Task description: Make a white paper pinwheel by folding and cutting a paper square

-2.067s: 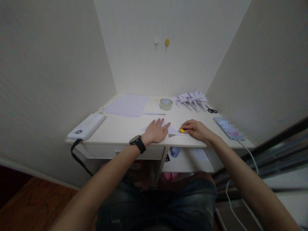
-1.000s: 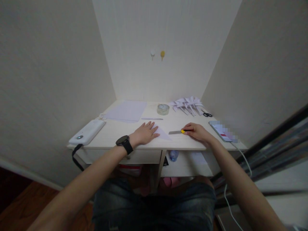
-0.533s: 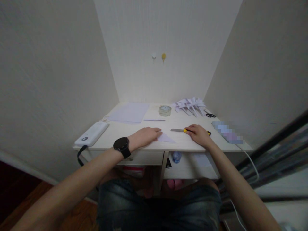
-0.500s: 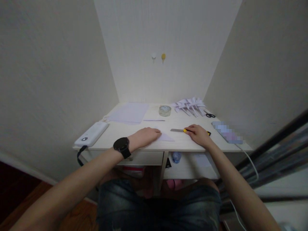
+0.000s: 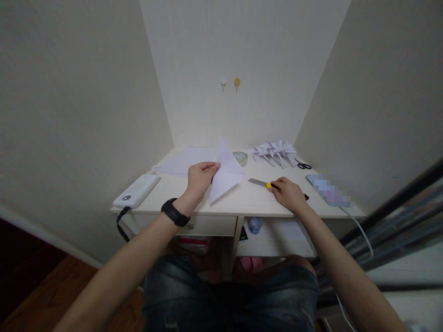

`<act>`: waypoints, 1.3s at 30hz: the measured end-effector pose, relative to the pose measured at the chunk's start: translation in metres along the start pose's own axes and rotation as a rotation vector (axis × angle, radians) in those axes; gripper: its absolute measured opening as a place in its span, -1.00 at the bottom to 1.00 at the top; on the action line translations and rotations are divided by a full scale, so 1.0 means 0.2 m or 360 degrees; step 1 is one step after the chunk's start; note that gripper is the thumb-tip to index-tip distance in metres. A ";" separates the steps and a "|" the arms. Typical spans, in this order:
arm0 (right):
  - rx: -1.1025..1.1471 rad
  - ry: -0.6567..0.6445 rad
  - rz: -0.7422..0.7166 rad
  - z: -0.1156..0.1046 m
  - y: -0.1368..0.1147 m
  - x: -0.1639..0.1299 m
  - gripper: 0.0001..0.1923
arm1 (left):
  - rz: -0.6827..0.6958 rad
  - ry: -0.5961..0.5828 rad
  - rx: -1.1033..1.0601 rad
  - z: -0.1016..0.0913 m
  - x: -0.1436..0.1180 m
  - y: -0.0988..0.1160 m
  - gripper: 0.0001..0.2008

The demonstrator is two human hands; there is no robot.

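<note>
Left hand (image 5: 200,178) pinches a folded white paper triangle (image 5: 223,174), lifted off the bench (image 5: 238,203) w/ one tip up. Right hand (image 5: 288,193) lies closed over a yellow utility knife (image 5: 265,184) (blade out, flat on bench). Behind: tape roll (image 5: 241,158), paper planes (image 5: 275,152).

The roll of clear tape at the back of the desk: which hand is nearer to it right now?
Left. The left hand holds up a folded paper whose upper corner overlaps the tape roll in this view. The right hand rests farther off, on the yellow utility knife.
</note>
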State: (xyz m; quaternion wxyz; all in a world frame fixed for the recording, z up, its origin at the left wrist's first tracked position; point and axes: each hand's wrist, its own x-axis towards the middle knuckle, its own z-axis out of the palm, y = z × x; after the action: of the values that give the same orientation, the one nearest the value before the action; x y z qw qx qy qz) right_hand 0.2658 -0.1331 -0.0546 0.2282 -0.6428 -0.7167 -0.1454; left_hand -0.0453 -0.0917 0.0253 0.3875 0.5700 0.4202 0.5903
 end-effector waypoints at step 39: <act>0.0067 -0.0254 -0.0139 -0.05 -0.38 0.08 -0.72 | -0.0413 -0.0535 0.0304 -0.04 -0.21 -0.22 -0.52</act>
State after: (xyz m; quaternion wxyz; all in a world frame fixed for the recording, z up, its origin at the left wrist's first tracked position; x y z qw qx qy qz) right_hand 0.1920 -0.1347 -0.0316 0.1771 -0.6154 -0.7629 -0.0885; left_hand -0.0529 -0.1157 -0.0294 0.4690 0.6355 0.4735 0.3898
